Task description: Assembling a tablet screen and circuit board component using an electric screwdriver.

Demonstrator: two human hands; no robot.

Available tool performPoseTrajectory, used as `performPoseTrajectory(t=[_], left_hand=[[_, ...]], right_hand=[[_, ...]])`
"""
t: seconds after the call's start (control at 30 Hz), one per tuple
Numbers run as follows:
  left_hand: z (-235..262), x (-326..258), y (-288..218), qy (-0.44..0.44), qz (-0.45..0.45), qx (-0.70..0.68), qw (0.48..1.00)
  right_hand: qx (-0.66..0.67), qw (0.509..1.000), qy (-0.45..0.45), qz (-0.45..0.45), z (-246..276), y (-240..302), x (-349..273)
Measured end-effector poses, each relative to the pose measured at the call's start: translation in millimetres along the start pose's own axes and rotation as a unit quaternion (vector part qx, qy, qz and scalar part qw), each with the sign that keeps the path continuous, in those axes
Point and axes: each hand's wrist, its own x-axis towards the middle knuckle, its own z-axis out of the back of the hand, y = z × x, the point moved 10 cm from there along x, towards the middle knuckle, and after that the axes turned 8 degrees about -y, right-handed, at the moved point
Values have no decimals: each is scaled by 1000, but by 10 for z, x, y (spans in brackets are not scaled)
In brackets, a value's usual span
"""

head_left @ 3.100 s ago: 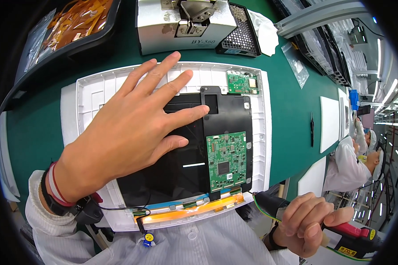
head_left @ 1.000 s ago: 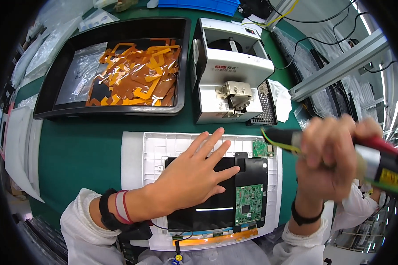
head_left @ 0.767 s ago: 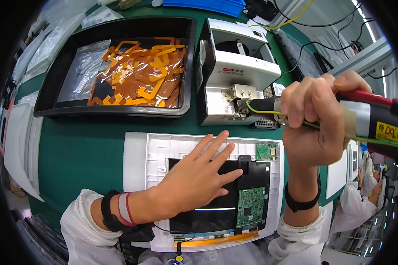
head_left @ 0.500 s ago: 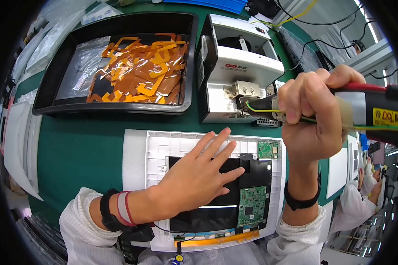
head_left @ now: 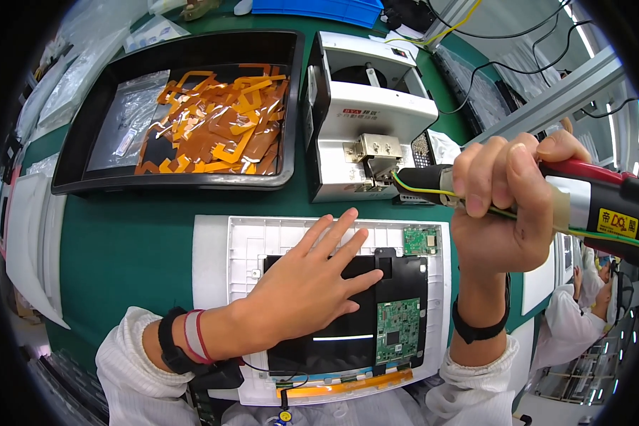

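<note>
My right hand (head_left: pixel 508 202) is wrapped round an electric screwdriver (head_left: pixel 575 202), a red, black and silver tool with a yellow-green wire along it. Its black nose points left, at the metal outlet of a white screw feeder (head_left: pixel 387 106); whether the tip touches cannot be made out. Spread flat, my left hand (head_left: pixel 295 295) rests on a black display panel (head_left: pixel 298 355) set inside a white plastic housing (head_left: pixel 439 323). On the panel's right side sits a green circuit board (head_left: pixel 399 330). A smaller green board (head_left: pixel 420 241) lies in the housing's upper right corner.
A black tray (head_left: pixel 192 183) holding orange flexible circuits (head_left: pixel 224 124) and a clear bag stands at the upper left. White panels (head_left: pixel 32 234) are stacked at the left edge. Cables hang at the upper right; co-workers in white sleeves (head_left: pixel 557 326) sit at far right.
The view has shifted slightly, so the bench things sit further left. The screwdriver and my right hand have moved a little right and nearer relative to the feeder. My left hand stays on the panel.
</note>
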Motion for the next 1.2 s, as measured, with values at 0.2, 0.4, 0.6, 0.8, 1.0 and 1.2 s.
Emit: performPoseTrajectory(t=[0.2,0.4,0.6,0.8,1.0,1.2], left_hand=[[0,15,25,6,2,-7,1000],[3,15,17,16,2,3,1000],[-23,-3,3,12,7,-6,1000],[-18,-21,12,-17,7,-10,1000],[5,14,53,-34,15,-36,999],[-37,-33,76,-30,18,-20,999]], right_hand=[[-47,997,-67,-13,7,-191,7],[-81,994,-56,-47,-138,-273,110],[-93,981,-64,-158,-57,-347,-1],[-44,985,-37,-163,57,236,-405],[-104,983,-11,-152,212,921,-924],[-70,976,-8,-207,218,1098,-1346]])
